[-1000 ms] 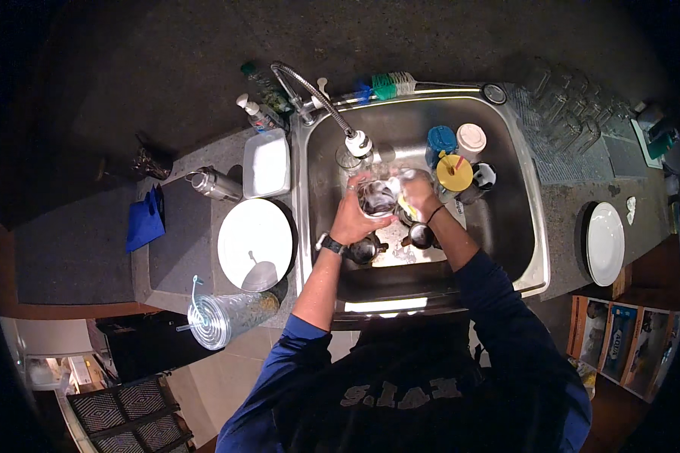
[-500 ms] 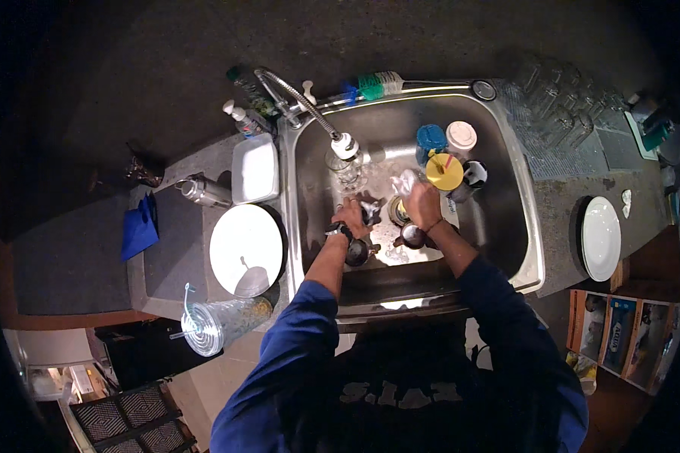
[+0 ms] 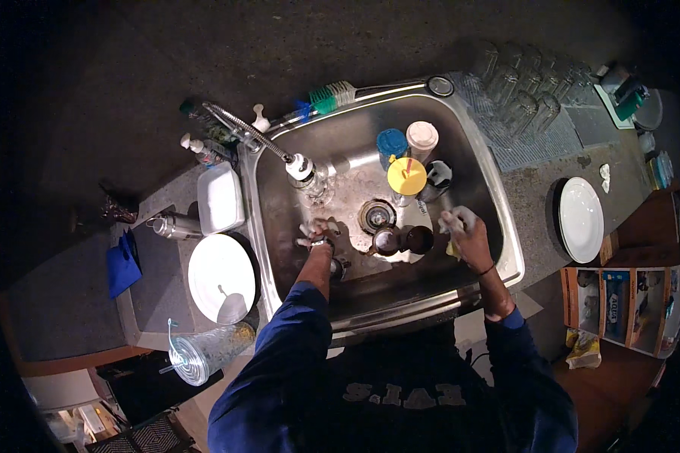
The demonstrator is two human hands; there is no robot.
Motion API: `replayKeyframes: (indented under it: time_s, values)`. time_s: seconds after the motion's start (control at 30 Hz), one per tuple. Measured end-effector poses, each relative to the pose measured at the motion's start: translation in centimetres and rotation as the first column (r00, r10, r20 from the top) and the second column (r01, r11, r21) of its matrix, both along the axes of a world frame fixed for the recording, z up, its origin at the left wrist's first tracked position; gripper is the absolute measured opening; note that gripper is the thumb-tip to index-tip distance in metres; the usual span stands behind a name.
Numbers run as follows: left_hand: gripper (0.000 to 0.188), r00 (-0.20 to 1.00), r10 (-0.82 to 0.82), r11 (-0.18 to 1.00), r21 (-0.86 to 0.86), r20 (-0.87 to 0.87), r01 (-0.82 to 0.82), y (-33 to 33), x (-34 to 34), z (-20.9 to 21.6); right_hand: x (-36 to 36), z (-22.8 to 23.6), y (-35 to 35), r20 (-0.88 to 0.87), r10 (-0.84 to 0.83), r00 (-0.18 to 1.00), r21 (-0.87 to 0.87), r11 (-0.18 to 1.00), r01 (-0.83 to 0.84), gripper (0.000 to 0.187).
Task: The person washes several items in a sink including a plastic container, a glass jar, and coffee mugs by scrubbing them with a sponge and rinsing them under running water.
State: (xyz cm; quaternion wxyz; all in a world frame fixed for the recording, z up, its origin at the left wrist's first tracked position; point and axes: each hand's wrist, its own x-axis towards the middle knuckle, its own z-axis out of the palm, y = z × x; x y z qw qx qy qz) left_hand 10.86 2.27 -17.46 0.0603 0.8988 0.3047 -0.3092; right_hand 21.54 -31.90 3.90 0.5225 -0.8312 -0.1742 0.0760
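Yellow sponge point(image 3: 452, 250) clasped in foamy right hand point(image 3: 463, 232); left hand point(image 3: 321, 231) loosely spread, no hold visible. Brown mugs point(image 3: 418, 240) between hands. Looks mid-scrub; next calls for steadying a mug.

Pale letters point(image 3: 404, 394) mark the dark shirt point(image 3: 400, 426) and a blue panel point(image 3: 616, 293) at right.

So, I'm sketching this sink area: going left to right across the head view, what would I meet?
Steel flask → left white plate → left hand → drain → yellow lid → right hand → right white plate.
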Motion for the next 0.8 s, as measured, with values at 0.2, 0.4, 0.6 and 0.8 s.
replayKeyframes:
  time_s: [0.2, 0.4, 0.6, 0.8]
  values:
    - [0.108, 0.772, -0.468, 0.744, -0.278, 0.430, 0.607, -9.3, 3.8, 2.4, -0.6, 1.3, -2.0, -0.173, -0.121, 0.977, 0.105, 0.984, 0.141, 0.028]
    - [0.100, 0.768, -0.326, 0.776, -0.307, 0.551, 0.551, -9.9, 4.0, -3.0, -1.1, 1.6, -2.7, -0.215, -0.119, 0.969, 0.149, 0.977, 0.153, 0.026]
    - [0.077, 0.780, 0.505, -0.071, -0.918, -0.370, -0.389, -5.6, 7.7, -0.9, -1.8, -0.4, -3.4, -0.246, -0.114, 0.963, 0.148, 0.977, 0.153, 0.028]
    - [0.059, 0.607, 0.527, -0.401, -0.804, -0.595, -0.440, -2.9, 8.2, 1.3, -2.6, 0.8, -2.3, -0.240, -0.085, 0.967, 0.051, 0.994, 0.100, 0.027]
